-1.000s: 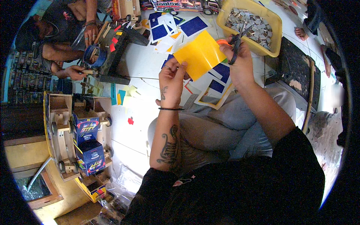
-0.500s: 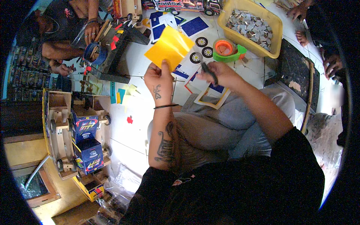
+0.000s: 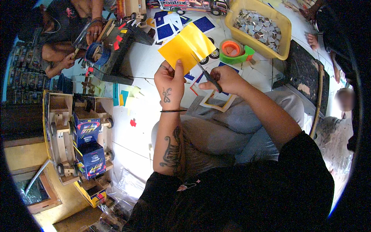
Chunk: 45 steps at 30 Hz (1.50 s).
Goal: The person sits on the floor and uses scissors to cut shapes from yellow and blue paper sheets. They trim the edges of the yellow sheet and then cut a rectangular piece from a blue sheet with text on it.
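Observation:
A glossy yellow sheet is pinched by its lower edge in my left hand, thumb on top. My right hand is closed round the dark handles of a pair of scissors. The blades point up and left and meet the sheet's lower right edge; whether they have cut into it I cannot tell. Below the scissors a white cut-out frame with a yellow inner border lies by my knees. Partly behind the yellow sheet are black toy wheels with pale hubs.
Blue and white sheet scraps lie on the tiles beyond, near a toy vehicle. A yellow tub of small grey pieces stands behind orange tape on a green dispenser. Wooden toy trucks are at left. Another person works at a dark bench.
My left hand has moved the yellow sheet slightly right and up. The scissors have come to the sheet's edge. At far left, the other person's lower hand has shifted.

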{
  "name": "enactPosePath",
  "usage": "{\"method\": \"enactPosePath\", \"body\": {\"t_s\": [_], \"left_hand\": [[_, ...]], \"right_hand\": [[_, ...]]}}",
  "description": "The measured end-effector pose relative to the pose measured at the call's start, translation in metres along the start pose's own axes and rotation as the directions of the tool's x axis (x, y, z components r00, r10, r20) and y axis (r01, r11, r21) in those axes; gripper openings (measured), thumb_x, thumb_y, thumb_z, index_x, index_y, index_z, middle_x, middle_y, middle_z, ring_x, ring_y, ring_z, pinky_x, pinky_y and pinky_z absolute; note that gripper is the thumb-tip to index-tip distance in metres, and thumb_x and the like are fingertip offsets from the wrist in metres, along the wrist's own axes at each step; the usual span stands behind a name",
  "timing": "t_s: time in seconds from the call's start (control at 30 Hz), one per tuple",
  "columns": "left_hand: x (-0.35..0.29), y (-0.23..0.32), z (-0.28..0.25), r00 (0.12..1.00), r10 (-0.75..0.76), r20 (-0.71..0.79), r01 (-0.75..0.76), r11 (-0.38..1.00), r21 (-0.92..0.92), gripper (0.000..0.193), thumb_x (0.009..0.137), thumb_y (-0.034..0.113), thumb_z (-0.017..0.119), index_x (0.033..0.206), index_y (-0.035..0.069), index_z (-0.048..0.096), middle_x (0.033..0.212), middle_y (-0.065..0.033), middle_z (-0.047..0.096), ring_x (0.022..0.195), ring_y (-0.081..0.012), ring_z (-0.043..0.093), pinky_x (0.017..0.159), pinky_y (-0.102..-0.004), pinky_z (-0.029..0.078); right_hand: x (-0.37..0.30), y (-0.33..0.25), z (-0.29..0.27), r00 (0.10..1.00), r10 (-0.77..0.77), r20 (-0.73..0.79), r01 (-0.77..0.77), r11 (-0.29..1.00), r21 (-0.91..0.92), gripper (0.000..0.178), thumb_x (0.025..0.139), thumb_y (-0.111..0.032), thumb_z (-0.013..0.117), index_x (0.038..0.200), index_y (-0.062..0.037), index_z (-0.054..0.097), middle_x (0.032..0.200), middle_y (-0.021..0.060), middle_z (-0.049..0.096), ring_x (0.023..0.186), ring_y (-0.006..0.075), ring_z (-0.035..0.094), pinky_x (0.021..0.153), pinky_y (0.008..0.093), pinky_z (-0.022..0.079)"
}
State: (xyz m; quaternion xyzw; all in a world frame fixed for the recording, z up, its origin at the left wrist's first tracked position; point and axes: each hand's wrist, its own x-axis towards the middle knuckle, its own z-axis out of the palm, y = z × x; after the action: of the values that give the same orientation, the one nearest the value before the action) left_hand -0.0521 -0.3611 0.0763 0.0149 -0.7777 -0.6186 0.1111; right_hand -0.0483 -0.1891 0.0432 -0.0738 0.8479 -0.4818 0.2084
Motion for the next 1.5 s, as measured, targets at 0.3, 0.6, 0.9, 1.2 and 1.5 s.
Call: {"method": "enactPosePath", "body": {"t_s": [0.3, 0.6, 0.9, 1.2, 1.5], "left_hand": [[0.0003, 0.0005, -0.0023, 0.999, -0.041, 0.017, 0.041, 0.999, -0.003, 0.015, 0.084, 0.015, 0.058, 0.082, 0.000, 0.058, 0.059, -0.0030, 0.057, 0.044, -0.0061, 0.047, 0.042, -0.0189, 0.037], [-0.0001, 0.0019, -0.0028, 0.999, -0.042, 0.027, 0.043, 0.998, -0.049, 0.016, 0.085, 0.015, 0.057, 0.077, 0.002, 0.056, 0.061, -0.0053, 0.059, 0.044, -0.0068, 0.048, 0.042, -0.0191, 0.037], [0.0010, 0.0016, -0.0022, 1.000, -0.030, 0.005, 0.030, 0.997, -0.073, 0.021, 0.085, 0.014, 0.056, 0.071, -0.001, 0.052, 0.054, -0.0031, 0.053, 0.041, -0.0068, 0.047, 0.038, -0.0200, 0.037], [0.0020, -0.0024, -0.0049, 0.989, -0.145, 0.005, 0.143, 0.966, -0.217, 0.014, 0.084, 0.015, 0.058, 0.080, 0.001, 0.057, 0.068, -0.0053, 0.059, 0.052, -0.0091, 0.054, 0.046, -0.0207, 0.042], [0.0040, -0.0061, -0.0045, 0.991, -0.133, -0.025, 0.126, 0.974, -0.188, 0.021, 0.082, 0.016, 0.061, 0.090, -0.004, 0.062, 0.079, -0.0076, 0.064, 0.069, -0.0099, 0.059, 0.058, -0.0214, 0.045]], "right_hand": [[-0.0003, 0.0010, -0.0012, 0.999, 0.022, -0.046, -0.022, 1.000, 0.001, 0.050, 0.059, -0.048, 0.076, 0.063, -0.0019, 0.057, 0.052, 0.0048, 0.055, 0.046, 0.0113, 0.054, 0.046, 0.0236, 0.041], [-0.0048, -0.0042, -0.0055, 0.998, -0.030, -0.046, 0.030, 1.000, -0.003, 0.053, 0.057, -0.052, 0.075, 0.060, -0.0030, 0.057, 0.052, 0.0049, 0.055, 0.047, 0.0131, 0.054, 0.048, 0.0252, 0.041], [-0.0036, -0.0009, -0.0046, 0.996, -0.034, -0.085, 0.029, 0.998, -0.056, 0.055, 0.055, -0.054, 0.075, 0.055, -0.0036, 0.056, 0.049, 0.0048, 0.053, 0.045, 0.0138, 0.050, 0.047, 0.0268, 0.040], [-0.0039, 0.0026, -0.0031, 0.986, -0.079, -0.148, 0.075, 0.997, -0.032, 0.053, 0.054, -0.052, 0.077, 0.054, -0.0032, 0.055, 0.050, 0.0053, 0.052, 0.048, 0.0142, 0.050, 0.049, 0.0276, 0.040], [-0.0048, -0.0011, -0.0025, 0.997, -0.041, -0.063, 0.038, 0.998, -0.047, 0.053, 0.053, -0.051, 0.079, 0.054, -0.0034, 0.055, 0.050, 0.0050, 0.052, 0.049, 0.0142, 0.051, 0.050, 0.0272, 0.041]]}}
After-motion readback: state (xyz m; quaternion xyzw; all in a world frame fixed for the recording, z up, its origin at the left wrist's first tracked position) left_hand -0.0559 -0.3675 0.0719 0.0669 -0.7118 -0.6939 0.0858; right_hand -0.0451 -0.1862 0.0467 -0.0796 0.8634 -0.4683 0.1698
